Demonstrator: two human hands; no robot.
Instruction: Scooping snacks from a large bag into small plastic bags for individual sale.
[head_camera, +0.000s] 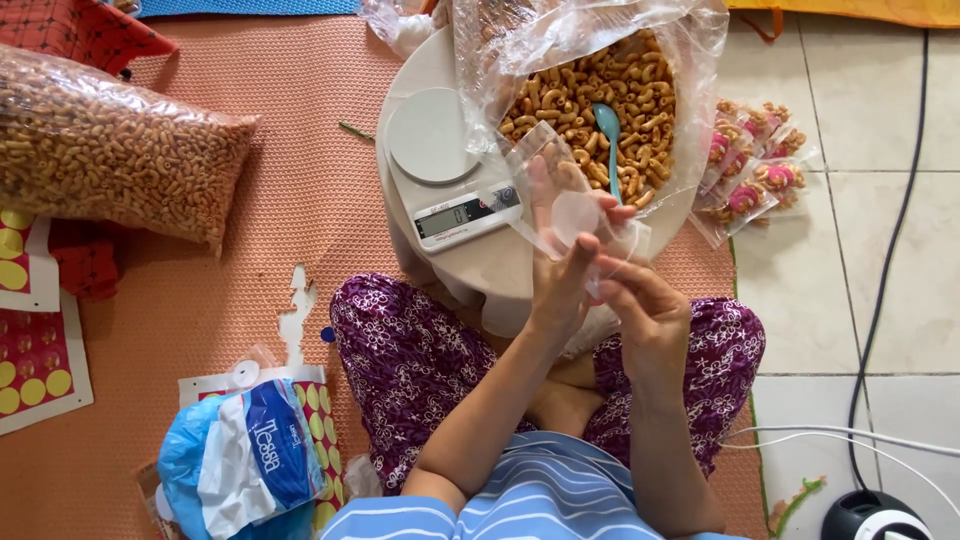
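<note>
In the middle of the picture, above the lap, two hands hold a small clear bag. The left hand has its fingers up along the bag, and the right hand pinches the bag's edge, so both hands are closed on it. A round white sticker sits on the bag, at about twelve o'clock from the right hand.

At twelve o'clock from the hands is a big open bag of curly snacks with a blue spoon lying in it. At ten o'clock is a white kitchen scale on a round white tub. At two o'clock, on the tiles, lie small filled packs with pink stickers. Far off at nine o'clock is another big snack bag. At seven o'clock lies a blue and white plastic bag.

To do this well, I think the hands should hold the little bag flat, press the sticker down gently, and keep it smooth with no wrinkles.
</note>
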